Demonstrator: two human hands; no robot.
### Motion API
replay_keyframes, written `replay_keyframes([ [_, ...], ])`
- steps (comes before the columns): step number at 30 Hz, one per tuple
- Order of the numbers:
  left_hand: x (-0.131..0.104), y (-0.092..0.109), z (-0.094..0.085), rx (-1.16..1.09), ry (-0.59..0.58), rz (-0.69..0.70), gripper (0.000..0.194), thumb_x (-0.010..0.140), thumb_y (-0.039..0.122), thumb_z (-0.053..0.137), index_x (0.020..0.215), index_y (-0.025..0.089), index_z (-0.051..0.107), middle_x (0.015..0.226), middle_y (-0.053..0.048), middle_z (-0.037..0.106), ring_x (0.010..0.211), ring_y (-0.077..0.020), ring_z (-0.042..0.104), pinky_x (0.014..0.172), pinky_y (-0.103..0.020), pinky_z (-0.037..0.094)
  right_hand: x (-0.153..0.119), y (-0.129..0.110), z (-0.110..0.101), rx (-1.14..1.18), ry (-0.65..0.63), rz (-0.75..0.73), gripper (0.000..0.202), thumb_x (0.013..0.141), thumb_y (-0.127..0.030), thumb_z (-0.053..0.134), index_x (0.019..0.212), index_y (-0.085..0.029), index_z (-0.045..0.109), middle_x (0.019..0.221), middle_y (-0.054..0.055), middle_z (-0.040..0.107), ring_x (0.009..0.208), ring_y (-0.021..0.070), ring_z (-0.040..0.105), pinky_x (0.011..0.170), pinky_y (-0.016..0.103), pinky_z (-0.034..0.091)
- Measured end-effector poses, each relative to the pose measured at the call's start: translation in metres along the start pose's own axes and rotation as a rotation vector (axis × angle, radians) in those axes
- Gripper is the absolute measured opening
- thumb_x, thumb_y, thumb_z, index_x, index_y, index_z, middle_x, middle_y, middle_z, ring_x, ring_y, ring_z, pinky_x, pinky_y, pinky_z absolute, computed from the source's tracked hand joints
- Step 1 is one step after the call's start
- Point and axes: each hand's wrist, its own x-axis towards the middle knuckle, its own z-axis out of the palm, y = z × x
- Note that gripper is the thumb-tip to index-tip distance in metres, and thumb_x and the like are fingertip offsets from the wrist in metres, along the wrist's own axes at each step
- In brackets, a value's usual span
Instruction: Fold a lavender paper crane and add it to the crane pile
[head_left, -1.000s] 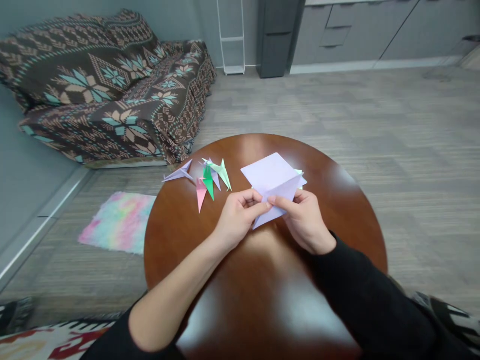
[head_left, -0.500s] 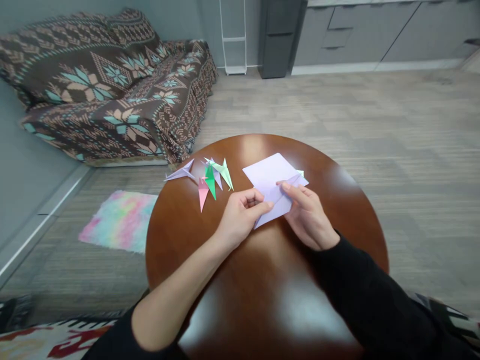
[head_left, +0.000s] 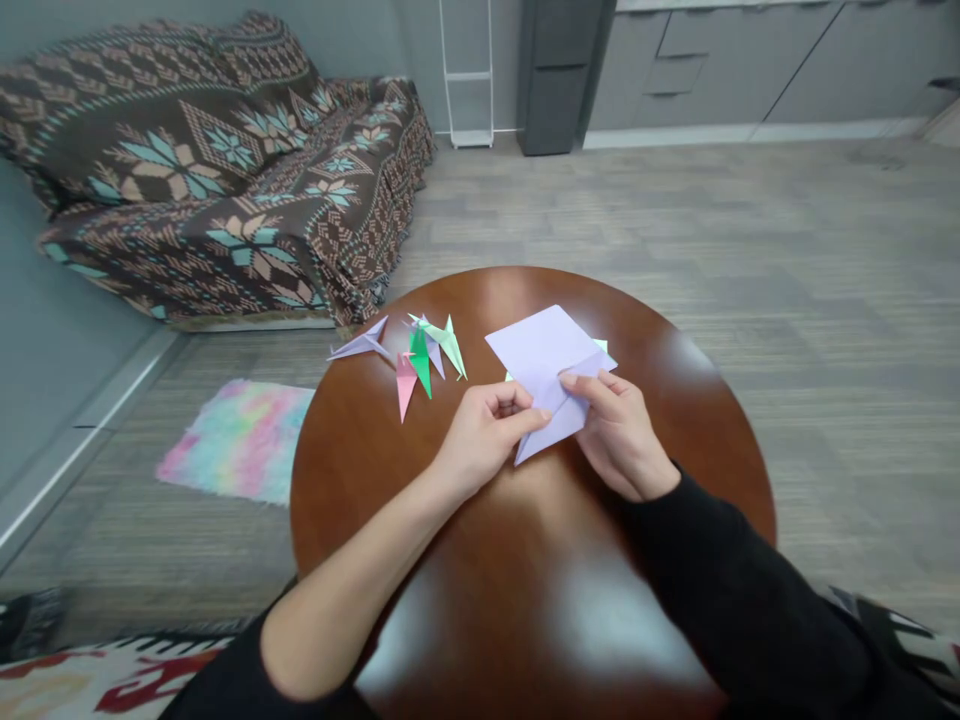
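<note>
A lavender sheet of paper, partly folded along its near side, is held above the round table. My left hand pinches its near left edge between thumb and fingers. On the right, my right hand grips the paper, with the thumb on top of the fold and the other fingers partly hidden beneath. Light green paper peeks out from behind the sheet. Folded paper figures lie to the left: a lavender one, a pink one, a dark green one and a light green one.
The round brown table has a glossy top. Beyond it at the left stands a sofa with a patterned cover, near a pastel fluffy rug. Grey cabinets and a dark fridge line the back.
The near corner of the lavender paper has shifted slightly down and to the right. My right thumb has moved a little, and both hands still hold the sheet.
</note>
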Motion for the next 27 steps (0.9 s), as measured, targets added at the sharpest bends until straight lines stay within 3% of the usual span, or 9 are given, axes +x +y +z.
replay_keyframes([
  [5,0.001,0.000,-0.001,0.005,0.024,0.008,0.031,0.067,0.032,0.082,0.061,0.015,0.057,0.060,0.003,0.055,0.058,-0.0100,0.047,0.058,-0.024,0.033,-0.002,0.000,0.002,0.004,-0.054,0.014,0.015,0.067,-0.025,0.085,0.075,-0.019,0.074,0.078,0.002,0.075,0.073,0.0189,0.067,0.079,0.035,0.054],
  [9,0.001,-0.001,0.000,-0.028,0.037,0.010,0.032,0.067,0.032,0.082,0.062,0.015,0.056,0.057,0.004,0.053,0.055,-0.0093,0.044,0.056,-0.024,0.031,-0.004,0.004,0.003,-0.012,-0.109,0.047,0.015,0.065,-0.021,0.086,0.075,-0.018,0.076,0.076,0.002,0.075,0.070,0.0163,0.066,0.074,0.031,0.053],
  [21,0.001,-0.001,-0.001,-0.015,0.010,-0.007,0.031,0.067,0.032,0.082,0.062,0.015,0.057,0.059,0.003,0.055,0.056,-0.0098,0.046,0.057,-0.024,0.032,0.000,0.006,-0.001,-0.045,-0.018,0.002,0.017,0.061,-0.024,0.087,0.071,-0.018,0.075,0.074,0.001,0.073,0.067,0.0157,0.063,0.073,0.032,0.050],
  [24,0.001,-0.002,0.000,0.021,-0.018,-0.031,0.031,0.066,0.033,0.082,0.061,0.015,0.057,0.060,0.002,0.056,0.058,-0.0105,0.047,0.059,-0.024,0.033,0.006,-0.001,-0.005,-0.045,0.054,-0.060,0.015,0.063,-0.023,0.085,0.064,-0.019,0.071,0.068,-0.002,0.067,0.064,0.0134,0.058,0.069,0.030,0.049],
  [27,0.001,-0.004,0.000,0.003,-0.005,-0.044,0.031,0.066,0.034,0.081,0.061,0.016,0.057,0.061,0.002,0.057,0.058,-0.0108,0.048,0.058,-0.024,0.033,0.008,-0.008,-0.006,-0.046,0.030,-0.103,0.015,0.069,-0.028,0.083,0.068,-0.021,0.070,0.073,-0.002,0.067,0.071,0.0148,0.060,0.072,0.030,0.050],
])
